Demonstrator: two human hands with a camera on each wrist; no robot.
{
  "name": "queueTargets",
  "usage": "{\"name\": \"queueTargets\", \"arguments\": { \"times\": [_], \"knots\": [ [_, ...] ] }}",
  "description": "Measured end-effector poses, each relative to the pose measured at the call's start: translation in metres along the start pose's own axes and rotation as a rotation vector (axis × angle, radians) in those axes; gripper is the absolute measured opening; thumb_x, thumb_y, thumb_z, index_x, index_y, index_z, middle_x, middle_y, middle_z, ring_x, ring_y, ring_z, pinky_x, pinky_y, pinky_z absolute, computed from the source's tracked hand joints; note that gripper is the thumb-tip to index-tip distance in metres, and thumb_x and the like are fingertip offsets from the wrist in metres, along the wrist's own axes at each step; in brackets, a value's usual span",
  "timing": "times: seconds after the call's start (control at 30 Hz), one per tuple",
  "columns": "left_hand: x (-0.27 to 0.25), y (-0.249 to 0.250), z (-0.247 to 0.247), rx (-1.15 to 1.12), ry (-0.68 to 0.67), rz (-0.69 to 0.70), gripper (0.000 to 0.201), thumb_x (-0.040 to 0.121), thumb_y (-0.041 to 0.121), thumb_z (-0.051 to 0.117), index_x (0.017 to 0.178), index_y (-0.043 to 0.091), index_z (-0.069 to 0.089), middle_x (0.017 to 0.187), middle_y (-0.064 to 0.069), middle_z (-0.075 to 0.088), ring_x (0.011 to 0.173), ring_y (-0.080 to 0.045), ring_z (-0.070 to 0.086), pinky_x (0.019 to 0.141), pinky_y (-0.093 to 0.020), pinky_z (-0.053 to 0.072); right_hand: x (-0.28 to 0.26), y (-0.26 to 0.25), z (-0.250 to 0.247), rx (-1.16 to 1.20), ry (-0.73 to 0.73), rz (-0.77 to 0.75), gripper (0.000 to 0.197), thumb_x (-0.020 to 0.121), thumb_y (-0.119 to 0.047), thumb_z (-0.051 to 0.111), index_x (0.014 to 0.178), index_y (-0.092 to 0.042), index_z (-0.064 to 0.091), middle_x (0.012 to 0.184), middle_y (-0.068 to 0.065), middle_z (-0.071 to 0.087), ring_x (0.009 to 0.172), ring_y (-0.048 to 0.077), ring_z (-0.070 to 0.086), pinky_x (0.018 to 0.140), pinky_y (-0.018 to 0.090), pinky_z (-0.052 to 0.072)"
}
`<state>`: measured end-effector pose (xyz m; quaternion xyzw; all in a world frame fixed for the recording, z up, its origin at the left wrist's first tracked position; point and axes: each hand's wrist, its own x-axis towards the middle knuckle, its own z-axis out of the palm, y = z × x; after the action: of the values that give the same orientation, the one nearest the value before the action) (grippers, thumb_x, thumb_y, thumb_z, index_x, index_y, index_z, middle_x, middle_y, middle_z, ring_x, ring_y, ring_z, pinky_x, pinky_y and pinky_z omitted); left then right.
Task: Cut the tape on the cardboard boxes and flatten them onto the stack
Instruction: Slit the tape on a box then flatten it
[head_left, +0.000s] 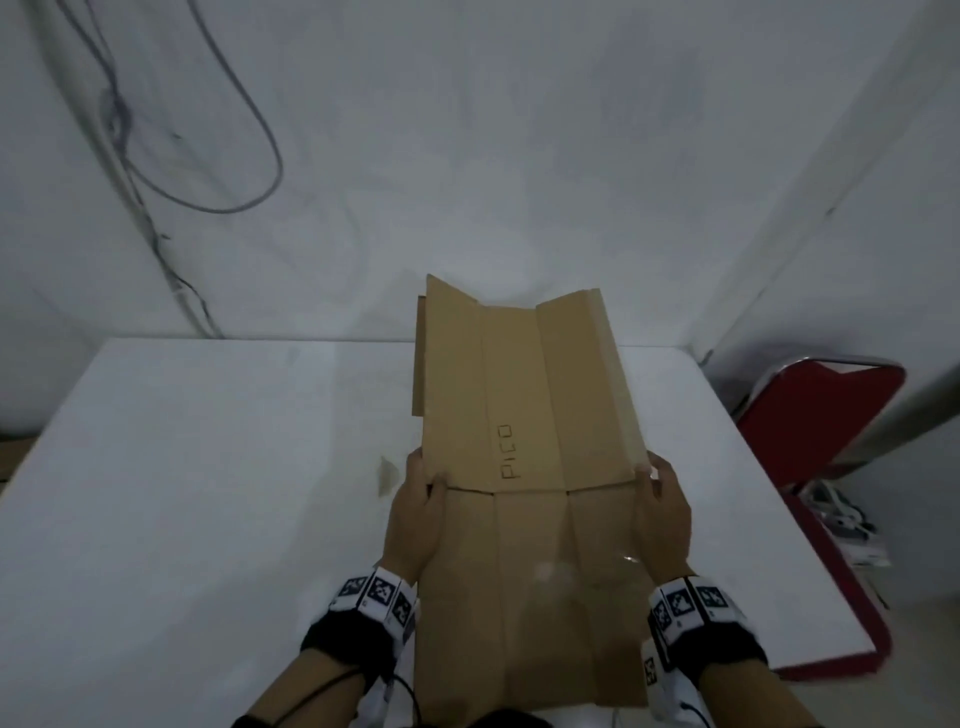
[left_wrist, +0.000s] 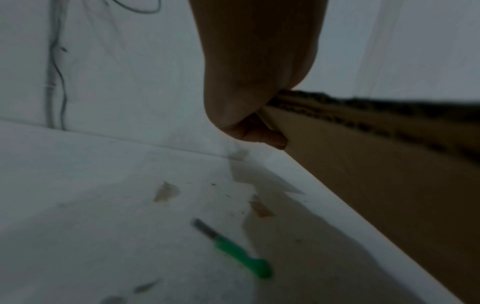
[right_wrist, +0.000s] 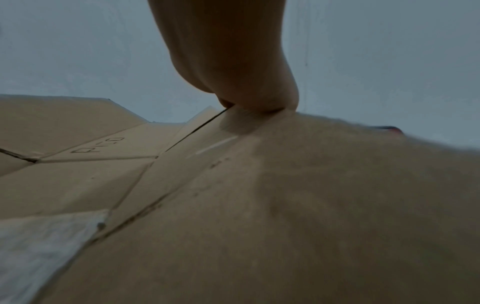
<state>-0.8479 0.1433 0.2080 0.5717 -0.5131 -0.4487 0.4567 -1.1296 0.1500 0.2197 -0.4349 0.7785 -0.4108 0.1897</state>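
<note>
The flattened cardboard box (head_left: 524, 467) spans the middle of the bench (head_left: 182, 493), from 6 o'clock out past the far edge at 12, both long edges gripped by the left hand (head_left: 415, 519) and right hand (head_left: 662, 519). From 7 to 10 o'clock the bench lies open save a green-handled knife (left_wrist: 233, 248) and tape scraps (left_wrist: 166, 192) beside the box. At 3 o'clock a red chair (head_left: 815, 415) crowds the bench edge.

the flattened box (head_left: 524, 415) in my hands is matt brown corrugated cardboard, its fluted edge showing raw, with a strip of glossy clear tape (head_left: 618, 564) near my right wrist. the bench (head_left: 182, 493) is smooth matt white. the cutter (left_wrist: 233, 250) has a green plastic handle and dull grey metal blade. the chair (head_left: 815, 410) is red with a shiny metal frame.
</note>
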Motion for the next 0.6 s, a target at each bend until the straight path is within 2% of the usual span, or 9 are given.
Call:
{"name": "queueTargets", "arguments": {
  "times": [0.07,0.2,0.3,0.4,0.47,0.6],
  "knots": [
    [0.003,0.0,0.051,-0.01,-0.018,-0.039,0.033,0.103,0.022,0.041,0.136,0.018,0.04,0.121,0.01,0.054,0.11,-0.011,0.052,0.085,-0.02,0.039,0.032,0.03,-0.026,-0.03,-0.014,0.053,0.041,0.103,-0.047,0.036,0.134,-0.026,0.052,0.119,0.009,0.065,0.108,0.032,0.06,0.098,0.048,0.046],
    [0.011,-0.005,0.14,-0.021,-0.051,-0.109,0.036,0.103,0.025,0.04,0.139,0.019,0.038,0.126,0.007,0.055,0.115,-0.014,0.053,0.093,-0.025,0.038,0.089,0.082,-0.073,-0.051,-0.023,0.092,0.042,0.103,-0.047,0.037,0.134,-0.025,0.053,0.119,0.011,0.066,0.107,0.032,0.06,0.094,0.044,0.045],
    [0.019,-0.013,0.188,-0.015,-0.064,-0.147,0.038,0.103,0.025,0.04,0.14,0.016,0.038,0.129,0.004,0.054,0.117,-0.016,0.051,0.097,-0.026,0.037,0.125,0.114,-0.084,-0.079,-0.006,0.158,0.041,0.103,-0.044,0.04,0.135,-0.023,0.055,0.122,0.013,0.064,0.111,0.035,0.058,0.095,0.046,0.044],
    [0.031,-0.025,0.219,0.001,-0.059,-0.173,0.042,0.103,0.026,0.041,0.143,0.014,0.036,0.137,0.0,0.051,0.124,-0.018,0.049,0.108,-0.037,0.036,0.156,0.132,-0.08,-0.075,0.059,0.248,0.035,0.103,-0.036,0.045,0.132,-0.022,0.059,0.117,0.017,0.065,0.106,0.037,0.06,0.089,0.042,0.047],
    [0.043,-0.032,0.234,0.013,-0.058,-0.197,0.043,0.103,0.026,0.041,0.143,0.013,0.036,0.138,-0.004,0.051,0.126,-0.022,0.048,0.11,-0.042,0.035,0.175,0.141,-0.077,-0.078,0.037,0.259,0.032,0.103,-0.03,0.047,0.131,-0.02,0.059,0.114,0.019,0.066,0.101,0.037,0.06,0.081,0.037,0.046],
    [0.067,-0.043,0.247,0.062,-0.05,-0.247,0.041,0.103,0.023,0.041,0.141,0.008,0.038,0.135,-0.009,0.052,0.123,-0.027,0.05,0.106,-0.036,0.037,0.203,0.158,-0.059,-0.075,0.013,0.242,0.035,0.102,-0.026,0.049,0.134,-0.015,0.057,0.113,0.023,0.065,0.103,0.039,0.059,0.078,0.031,0.038]
  ]
}}
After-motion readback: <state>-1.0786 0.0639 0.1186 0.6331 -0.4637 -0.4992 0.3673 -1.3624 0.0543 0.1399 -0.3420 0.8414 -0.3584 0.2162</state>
